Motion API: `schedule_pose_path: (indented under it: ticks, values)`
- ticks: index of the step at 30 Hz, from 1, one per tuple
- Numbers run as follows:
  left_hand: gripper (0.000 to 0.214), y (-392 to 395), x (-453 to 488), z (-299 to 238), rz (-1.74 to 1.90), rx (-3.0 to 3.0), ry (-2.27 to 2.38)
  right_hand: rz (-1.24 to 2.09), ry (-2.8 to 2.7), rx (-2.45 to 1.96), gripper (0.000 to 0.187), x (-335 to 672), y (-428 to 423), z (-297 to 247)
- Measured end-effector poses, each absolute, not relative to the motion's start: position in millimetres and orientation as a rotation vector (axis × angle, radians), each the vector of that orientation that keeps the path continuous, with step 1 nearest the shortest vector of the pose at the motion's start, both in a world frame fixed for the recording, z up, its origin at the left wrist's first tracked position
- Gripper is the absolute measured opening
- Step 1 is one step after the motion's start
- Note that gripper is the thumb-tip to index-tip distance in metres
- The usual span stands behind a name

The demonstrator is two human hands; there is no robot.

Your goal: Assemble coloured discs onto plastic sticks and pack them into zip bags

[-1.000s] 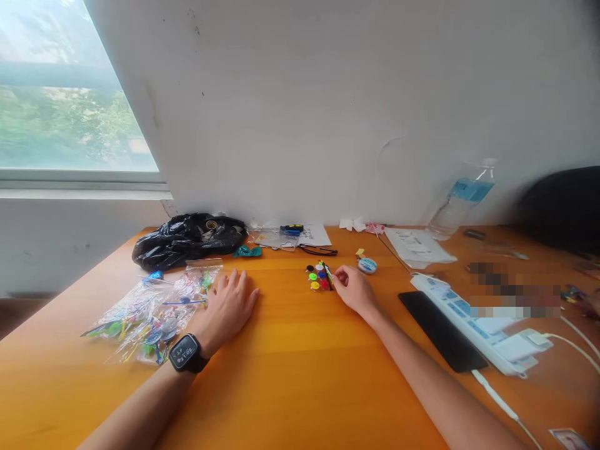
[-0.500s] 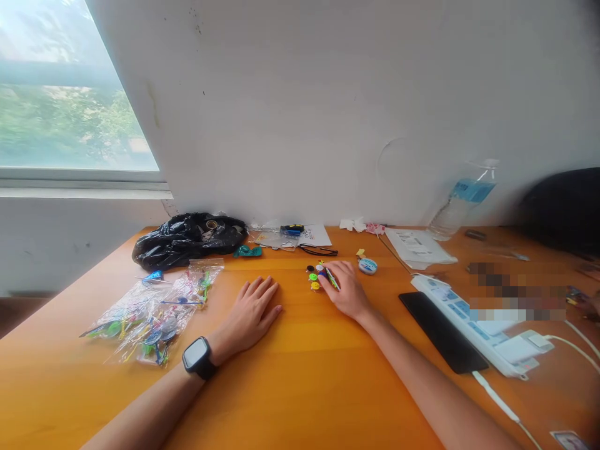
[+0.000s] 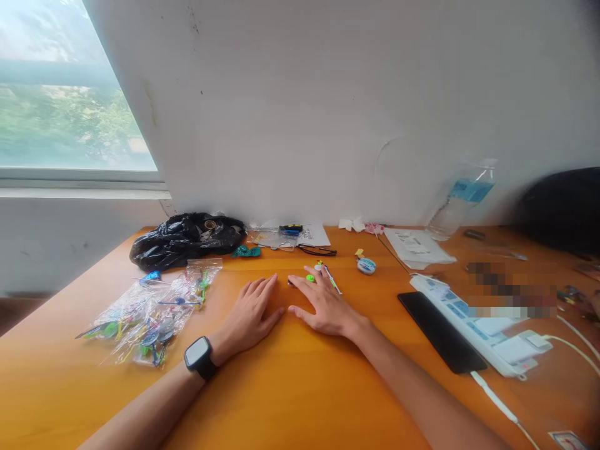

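My left hand [image 3: 250, 315] lies flat on the wooden table [image 3: 300, 400], holding nothing, its wrist wearing a black smartwatch [image 3: 197, 355]. Opposite it, my right hand [image 3: 323, 306] is spread palm down, thumb apart from the fingers. Small coloured pieces lie at and beneath its fingers. A bright green round piece [image 3: 310, 277] shows between the fingers, and a thin white-and-blue strip [image 3: 335, 281] lies just right of them. Part of a small dark piece [image 3: 290, 283] peeks out at a fingertip. Other pieces are covered by the hand.
Clear bags [image 3: 159, 312] of colourful plastic parts lie left, below a black plastic bag [image 3: 187, 240]. A small round container [image 3: 366, 266] stands right of centre. Farther right are a black phone [image 3: 440, 331], a white power strip [image 3: 469, 322] with cables, and a water bottle [image 3: 462, 203].
My right hand has moved left and spread out over the small pieces, covering some. The thin strip that was at its fingers now lies on the table. My left hand has barely moved.
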State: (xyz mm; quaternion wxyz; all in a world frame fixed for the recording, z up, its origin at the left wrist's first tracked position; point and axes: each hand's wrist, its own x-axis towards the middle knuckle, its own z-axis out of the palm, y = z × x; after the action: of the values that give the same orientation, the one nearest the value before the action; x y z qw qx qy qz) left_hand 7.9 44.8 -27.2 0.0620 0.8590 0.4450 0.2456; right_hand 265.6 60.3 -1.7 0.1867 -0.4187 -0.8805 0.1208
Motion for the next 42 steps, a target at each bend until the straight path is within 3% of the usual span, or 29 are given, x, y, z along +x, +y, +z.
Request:
schedule_pose_path:
  ticks: [4, 8, 13, 16, 20, 30, 42]
  values:
    - [0.062, 41.2, 10.4, -15.0, 0.778, 2.561, 1.206, 0.446, -2.515, -0.938, 0.068, 258.4, 45.2, 3.4]
    - [0.038, 33.6, 14.8, -0.3, 0.715, 2.539, 1.017, 0.528, -2.425, -0.792, 0.048, 259.5, 36.1, 6.4]
    - [0.028, 24.2, 21.3, 5.5, 0.702, 2.548, 0.935, 0.365, -2.037, -1.024, 0.024, 277.7, 54.3, 0.0]
    - [0.027, 21.6, 23.2, 6.1, 0.688, 2.567, 0.833, 0.116, -1.910, -1.323, 0.024, 296.3, 76.6, -9.8]
    - [0.024, 20.5, 23.8, 6.6, 0.663, 2.573, 0.728, 0.095, -1.909, -1.597, 0.024, 311.4, 93.6, -21.2]
    - [0.018, 21.2, 24.6, 4.9, 0.669, 2.573, 0.761, 0.161, -1.895, -1.711, 0.029, 310.9, 94.3, -21.4]
    - [0.023, 22.2, 24.5, 3.7, 0.691, 2.564, 0.750, 0.237, -1.783, -1.834, 0.019, 308.8, 96.8, -21.1]
